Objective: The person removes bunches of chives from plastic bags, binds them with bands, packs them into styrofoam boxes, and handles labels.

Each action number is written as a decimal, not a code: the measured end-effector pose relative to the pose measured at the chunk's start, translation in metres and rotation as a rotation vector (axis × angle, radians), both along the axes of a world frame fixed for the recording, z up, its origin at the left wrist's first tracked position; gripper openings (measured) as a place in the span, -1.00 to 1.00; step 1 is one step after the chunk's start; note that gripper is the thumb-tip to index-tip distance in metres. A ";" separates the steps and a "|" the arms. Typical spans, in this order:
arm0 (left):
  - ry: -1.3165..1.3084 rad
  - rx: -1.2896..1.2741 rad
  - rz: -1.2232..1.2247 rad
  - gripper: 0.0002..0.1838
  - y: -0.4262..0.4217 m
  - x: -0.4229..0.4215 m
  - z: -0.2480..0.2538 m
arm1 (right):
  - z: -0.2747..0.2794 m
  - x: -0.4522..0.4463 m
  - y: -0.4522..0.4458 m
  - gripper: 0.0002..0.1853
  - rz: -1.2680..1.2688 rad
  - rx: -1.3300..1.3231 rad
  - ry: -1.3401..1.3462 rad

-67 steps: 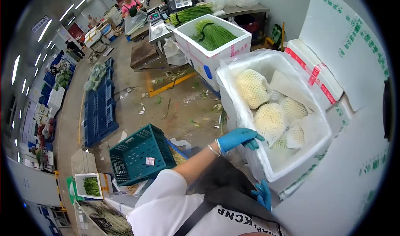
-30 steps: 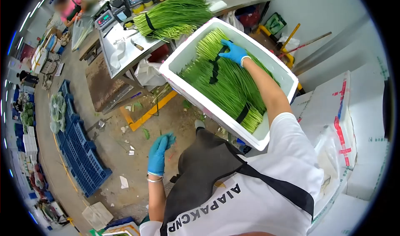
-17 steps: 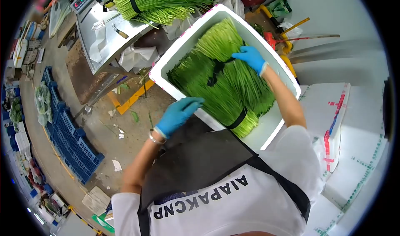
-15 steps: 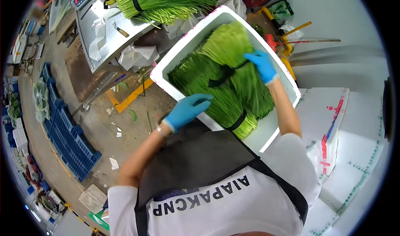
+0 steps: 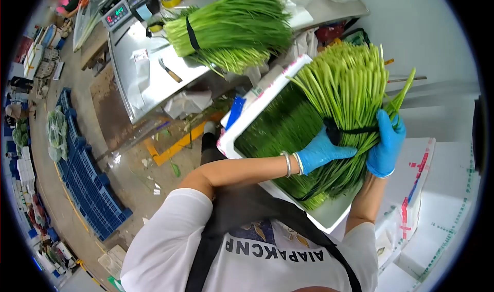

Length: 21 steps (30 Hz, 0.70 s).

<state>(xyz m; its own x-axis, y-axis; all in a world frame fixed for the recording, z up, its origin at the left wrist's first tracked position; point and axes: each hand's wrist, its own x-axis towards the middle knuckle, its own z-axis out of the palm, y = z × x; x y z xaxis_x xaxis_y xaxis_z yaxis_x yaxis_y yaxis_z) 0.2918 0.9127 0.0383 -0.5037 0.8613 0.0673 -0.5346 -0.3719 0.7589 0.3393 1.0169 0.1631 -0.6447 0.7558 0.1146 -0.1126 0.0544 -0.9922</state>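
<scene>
A thick bundle of garlic chives [image 5: 347, 86], bound with a black band [image 5: 355, 131], is held up over the white foam box [image 5: 265, 93]. My left hand [image 5: 327, 150], in a blue glove, is closed on the bundle's near side by the band, fingertips hidden behind the stems. Gripping the right side is my gloved right hand [image 5: 387, 145], its thumb at the band. The pale cut ends point away from me and fan out. More chives [image 5: 278, 132] lie inside the box under the bundle.
Left of the box stands a metal table [image 5: 128, 91] bearing banded chives [image 5: 236, 32], a knife [image 5: 170, 70] and a digital scale [image 5: 117, 15]. A blue pallet [image 5: 87, 173] lies on the floor at left. White foam boxes [image 5: 401, 189] are stacked at right.
Both hands have closed on a bundle of chives and raised it from the box toward me. My left hand has moved right, from outside the box to the bundle. The view has shifted.
</scene>
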 end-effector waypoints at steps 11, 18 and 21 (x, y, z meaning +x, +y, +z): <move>-0.085 0.198 0.327 -0.43 -0.030 -0.272 0.061 | 0.070 -0.325 -0.058 -0.71 0.301 0.381 -0.100; -0.034 -0.123 0.427 -0.44 -0.019 -0.439 -0.052 | -0.049 -0.509 -0.016 -0.65 0.416 0.642 -0.179; -0.198 -0.521 0.086 -0.48 -0.028 -0.493 -0.107 | -0.135 -0.550 -0.013 -0.43 0.291 0.688 -0.352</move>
<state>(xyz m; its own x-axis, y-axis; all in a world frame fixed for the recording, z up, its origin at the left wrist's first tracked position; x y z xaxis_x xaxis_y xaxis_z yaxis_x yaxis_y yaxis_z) -0.2009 0.8848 -0.0683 -0.5333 0.7108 -0.4586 -0.6697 -0.0236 0.7422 -0.2103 1.0038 0.0280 -0.8885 0.3877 0.2456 0.0955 0.6795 -0.7274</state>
